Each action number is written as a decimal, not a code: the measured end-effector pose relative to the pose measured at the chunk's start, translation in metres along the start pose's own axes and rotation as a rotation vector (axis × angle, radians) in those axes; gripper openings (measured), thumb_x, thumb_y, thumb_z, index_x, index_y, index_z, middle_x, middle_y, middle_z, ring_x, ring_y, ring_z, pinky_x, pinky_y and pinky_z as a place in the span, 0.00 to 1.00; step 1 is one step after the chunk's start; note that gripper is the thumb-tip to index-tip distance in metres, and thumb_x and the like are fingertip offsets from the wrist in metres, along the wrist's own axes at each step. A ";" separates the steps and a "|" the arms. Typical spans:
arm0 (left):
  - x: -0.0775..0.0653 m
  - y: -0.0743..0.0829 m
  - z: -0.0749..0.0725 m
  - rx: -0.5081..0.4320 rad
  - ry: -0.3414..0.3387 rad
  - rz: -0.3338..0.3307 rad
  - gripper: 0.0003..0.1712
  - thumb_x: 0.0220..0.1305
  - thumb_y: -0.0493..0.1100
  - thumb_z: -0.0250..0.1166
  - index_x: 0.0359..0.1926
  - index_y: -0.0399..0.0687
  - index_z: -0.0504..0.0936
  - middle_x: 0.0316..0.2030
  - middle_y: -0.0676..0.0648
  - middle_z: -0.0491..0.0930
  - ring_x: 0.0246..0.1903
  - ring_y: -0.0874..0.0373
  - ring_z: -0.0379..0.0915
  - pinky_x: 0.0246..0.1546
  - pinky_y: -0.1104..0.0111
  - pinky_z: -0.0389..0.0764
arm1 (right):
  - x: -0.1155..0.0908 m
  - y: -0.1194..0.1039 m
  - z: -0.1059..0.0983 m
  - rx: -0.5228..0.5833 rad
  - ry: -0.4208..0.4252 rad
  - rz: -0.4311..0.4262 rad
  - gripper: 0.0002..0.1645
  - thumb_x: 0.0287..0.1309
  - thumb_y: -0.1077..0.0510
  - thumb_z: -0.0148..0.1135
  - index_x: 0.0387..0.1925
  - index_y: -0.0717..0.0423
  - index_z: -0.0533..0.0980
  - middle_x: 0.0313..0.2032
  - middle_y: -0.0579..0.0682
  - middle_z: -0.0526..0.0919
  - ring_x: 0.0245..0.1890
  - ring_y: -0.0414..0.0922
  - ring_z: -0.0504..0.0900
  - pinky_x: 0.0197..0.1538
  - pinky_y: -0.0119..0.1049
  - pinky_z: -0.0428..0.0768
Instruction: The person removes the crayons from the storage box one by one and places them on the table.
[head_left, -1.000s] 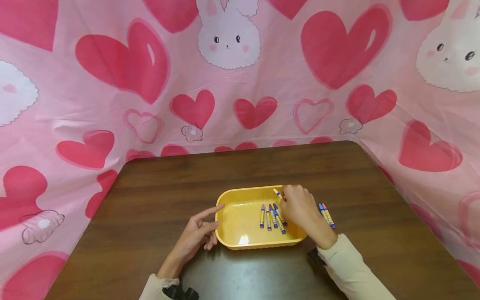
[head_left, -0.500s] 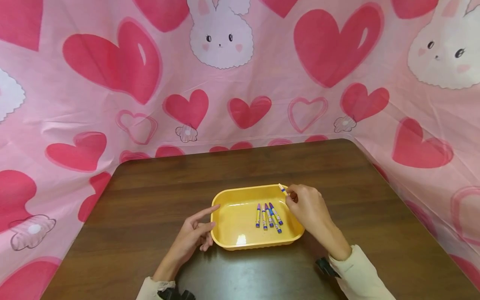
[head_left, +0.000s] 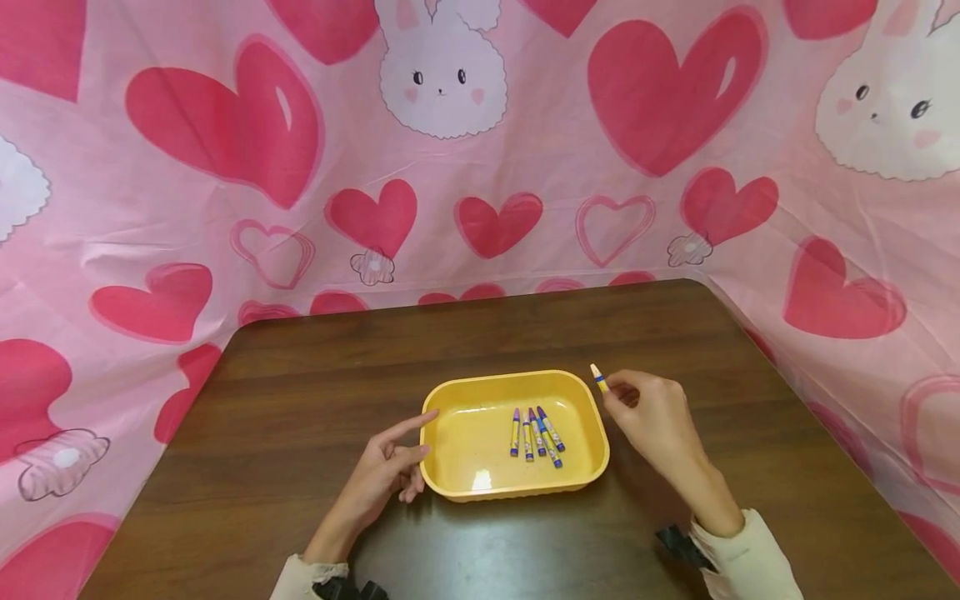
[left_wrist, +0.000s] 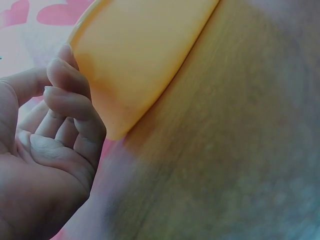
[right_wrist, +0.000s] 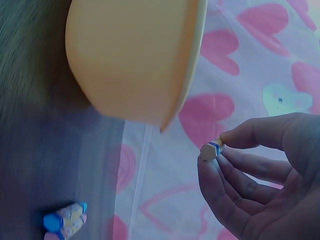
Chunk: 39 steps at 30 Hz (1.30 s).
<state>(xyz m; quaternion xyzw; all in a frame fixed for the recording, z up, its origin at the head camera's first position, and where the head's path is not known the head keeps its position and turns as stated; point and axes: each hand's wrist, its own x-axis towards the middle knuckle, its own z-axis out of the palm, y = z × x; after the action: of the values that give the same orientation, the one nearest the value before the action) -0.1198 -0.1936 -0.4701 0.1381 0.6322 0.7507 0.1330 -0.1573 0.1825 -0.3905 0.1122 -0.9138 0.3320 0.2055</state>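
One yellow tray [head_left: 471,442] with rounded corners sits on a dark brown surface [head_left: 337,358], and I see it in the head view between a person's two hands. Five crayons [head_left: 528,436] in yellow wrappers lie in its right half, close together, their tips pointing away from the person; one tip is blue, others purple or pale.

The left hand [head_left: 386,462] is at the tray's left end, its index finger and thumb stretched out to rest on the rim. Its remaining fingers bend loosely below; even from my left wrist view I cannot tell whether they touch the tray's wall.

The right hand [head_left: 652,412] is just beyond the tray's right end, pinching a peach-tipped crayon [head_left: 600,379] between thumb and fingertips. That crayon is in the air, apart from the tray, its tip aimed away from the person and slightly left. My right wrist view also shows a blue crayon [right_wrist: 67,216] and a pink crayon [right_wrist: 72,229] lying side by side on the surface.

Cream sleeves [head_left: 750,554] cover both forearms. Behind the surface hangs a pink cloth [head_left: 525,158] printed with red hearts and white rabbits.
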 end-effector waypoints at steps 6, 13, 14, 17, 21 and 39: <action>0.000 -0.001 0.001 0.004 0.006 0.009 0.32 0.72 0.35 0.57 0.72 0.30 0.60 0.15 0.50 0.80 0.12 0.64 0.72 0.13 0.75 0.71 | -0.002 0.015 -0.011 0.009 0.016 0.039 0.05 0.50 0.68 0.67 0.32 0.60 0.85 0.24 0.47 0.85 0.25 0.42 0.82 0.29 0.32 0.79; -0.002 -0.001 0.001 0.008 0.006 0.009 0.32 0.72 0.35 0.58 0.72 0.30 0.60 0.15 0.50 0.80 0.12 0.64 0.71 0.15 0.76 0.72 | -0.005 0.034 -0.018 -0.024 0.033 0.101 0.05 0.50 0.66 0.67 0.32 0.59 0.86 0.24 0.47 0.85 0.24 0.42 0.81 0.28 0.32 0.76; -0.003 -0.001 0.001 0.009 0.004 0.010 0.32 0.72 0.35 0.58 0.72 0.30 0.60 0.15 0.50 0.80 0.13 0.64 0.71 0.15 0.76 0.72 | -0.005 0.036 -0.018 -0.028 0.033 0.109 0.05 0.50 0.66 0.68 0.32 0.59 0.86 0.24 0.47 0.85 0.24 0.42 0.80 0.29 0.33 0.76; -0.003 -0.002 0.000 0.008 0.005 0.010 0.32 0.72 0.35 0.57 0.72 0.30 0.60 0.15 0.50 0.79 0.13 0.64 0.71 0.15 0.76 0.72 | -0.006 0.043 -0.019 -0.039 0.021 0.130 0.05 0.50 0.65 0.68 0.32 0.59 0.86 0.24 0.47 0.85 0.24 0.42 0.80 0.29 0.35 0.76; -0.003 -0.002 0.000 0.001 0.002 0.010 0.31 0.73 0.35 0.57 0.72 0.30 0.60 0.16 0.50 0.79 0.13 0.64 0.72 0.15 0.76 0.72 | -0.009 0.054 -0.020 -0.053 -0.016 0.164 0.05 0.50 0.64 0.68 0.32 0.59 0.86 0.24 0.47 0.85 0.24 0.42 0.80 0.29 0.36 0.75; -0.002 -0.001 0.002 0.032 0.023 0.015 0.31 0.72 0.35 0.58 0.72 0.30 0.61 0.15 0.50 0.79 0.13 0.64 0.71 0.15 0.75 0.73 | -0.019 0.090 -0.014 -0.076 -0.282 0.294 0.05 0.52 0.60 0.69 0.30 0.59 0.85 0.24 0.48 0.85 0.24 0.42 0.80 0.29 0.40 0.76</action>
<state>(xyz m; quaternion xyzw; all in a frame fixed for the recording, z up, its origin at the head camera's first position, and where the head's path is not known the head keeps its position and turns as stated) -0.1177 -0.1924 -0.4705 0.1365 0.6446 0.7429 0.1178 -0.1668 0.2612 -0.4399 0.0150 -0.9518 0.3049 0.0291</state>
